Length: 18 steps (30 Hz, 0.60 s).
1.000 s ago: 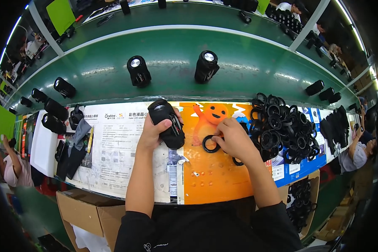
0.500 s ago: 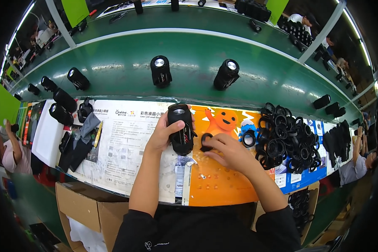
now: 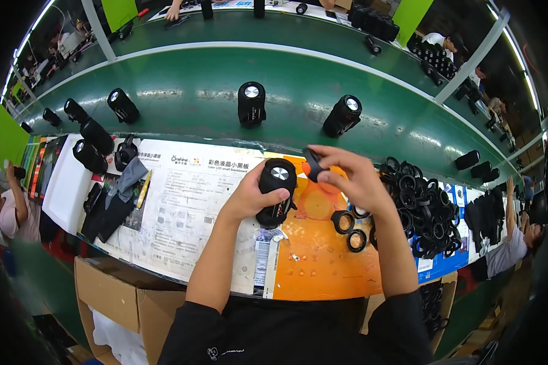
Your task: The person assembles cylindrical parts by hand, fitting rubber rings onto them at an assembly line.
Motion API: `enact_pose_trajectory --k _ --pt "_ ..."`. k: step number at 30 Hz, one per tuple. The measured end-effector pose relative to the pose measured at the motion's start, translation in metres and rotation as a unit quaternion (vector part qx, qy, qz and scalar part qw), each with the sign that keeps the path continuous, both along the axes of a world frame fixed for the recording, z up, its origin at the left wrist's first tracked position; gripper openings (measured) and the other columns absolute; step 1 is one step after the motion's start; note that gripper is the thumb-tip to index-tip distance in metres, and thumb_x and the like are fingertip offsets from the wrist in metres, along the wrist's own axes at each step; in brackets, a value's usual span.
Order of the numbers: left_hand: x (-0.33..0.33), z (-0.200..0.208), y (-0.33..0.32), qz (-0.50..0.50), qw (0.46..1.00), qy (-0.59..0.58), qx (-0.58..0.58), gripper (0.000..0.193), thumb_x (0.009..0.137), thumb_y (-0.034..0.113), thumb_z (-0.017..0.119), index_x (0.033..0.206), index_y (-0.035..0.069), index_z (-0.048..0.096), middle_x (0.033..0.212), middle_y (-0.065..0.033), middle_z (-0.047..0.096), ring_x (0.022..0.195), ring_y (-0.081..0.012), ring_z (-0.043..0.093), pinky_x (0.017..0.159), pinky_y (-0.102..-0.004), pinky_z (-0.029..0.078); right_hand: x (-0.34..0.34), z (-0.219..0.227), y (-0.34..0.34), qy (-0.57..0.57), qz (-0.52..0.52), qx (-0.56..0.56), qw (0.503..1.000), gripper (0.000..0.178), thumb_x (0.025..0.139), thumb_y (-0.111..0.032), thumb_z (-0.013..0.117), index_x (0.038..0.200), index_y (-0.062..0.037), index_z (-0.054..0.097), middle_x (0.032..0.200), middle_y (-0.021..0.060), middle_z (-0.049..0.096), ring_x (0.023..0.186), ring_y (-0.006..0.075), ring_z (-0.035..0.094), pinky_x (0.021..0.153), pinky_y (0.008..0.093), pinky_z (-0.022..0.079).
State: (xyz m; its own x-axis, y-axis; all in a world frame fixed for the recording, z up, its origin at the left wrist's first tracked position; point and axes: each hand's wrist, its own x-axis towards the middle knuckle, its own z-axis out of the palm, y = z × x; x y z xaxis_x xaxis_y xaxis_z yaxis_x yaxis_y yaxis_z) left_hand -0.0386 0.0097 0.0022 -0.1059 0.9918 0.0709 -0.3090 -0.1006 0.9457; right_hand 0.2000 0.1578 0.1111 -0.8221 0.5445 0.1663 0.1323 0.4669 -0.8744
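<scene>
A black cylindrical speaker (image 3: 276,204) with a silver disc on its upper end stands tilted over the work surface. My left hand (image 3: 249,193) is closed round its left side, the thumb across the front. Just right of the speaker's top, my right hand (image 3: 356,176) pinches a black ring (image 3: 312,164) between thumb and fingers, apart from the speaker. Below that hand, a loose black ring (image 3: 343,222) and another ring (image 3: 356,241) lie on the orange printed sheet (image 3: 323,274). A big heap of black rings (image 3: 423,210) lies beside my right forearm.
Beyond the work surface runs a green conveyor belt (image 3: 189,109) bearing several upright speakers (image 3: 251,104). At left are more speakers (image 3: 90,156), dark cloths (image 3: 117,213) and a yellow pen (image 3: 144,190). An open cardboard box (image 3: 109,292) stands below the front edge. Co-workers sit at both sides.
My right hand has lifted its ring from low beside the speaker up to the level of its top. The speaker has shifted slightly right with my left hand. Two loose rings now show on the orange sheet.
</scene>
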Motion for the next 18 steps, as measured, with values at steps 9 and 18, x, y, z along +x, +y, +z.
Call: enact_pose_trajectory --k 9,18 --pt "0.006 0.019 -0.001 -0.03 0.998 0.044 -0.023 0.091 0.081 0.024 0.1 0.157 0.0 0.056 0.136 -0.0097 0.072 0.121 -0.0193 0.072 0.106 -0.0349 0.059 -0.047 0.05 0.018 -0.13 0.199 0.03 0.971 0.027 0.096 -0.016 0.088 0.12 -0.0054 0.082 0.144 0.0154 0.078 0.133 0.0321 0.073 0.115 0.0433 0.056" --pt "0.005 0.009 0.0 -0.03 0.999 0.018 -0.004 0.1 0.085 0.035 0.1 0.166 0.001 0.051 0.146 -0.0124 0.07 0.13 -0.0203 0.068 0.113 -0.0359 0.055 -0.044 0.048 -0.005 -0.107 0.213 0.209 0.948 0.054 0.09 -0.009 0.086 0.143 -0.0178 0.081 0.151 0.0101 0.074 0.132 0.0356 0.068 0.11 0.0446 0.06"
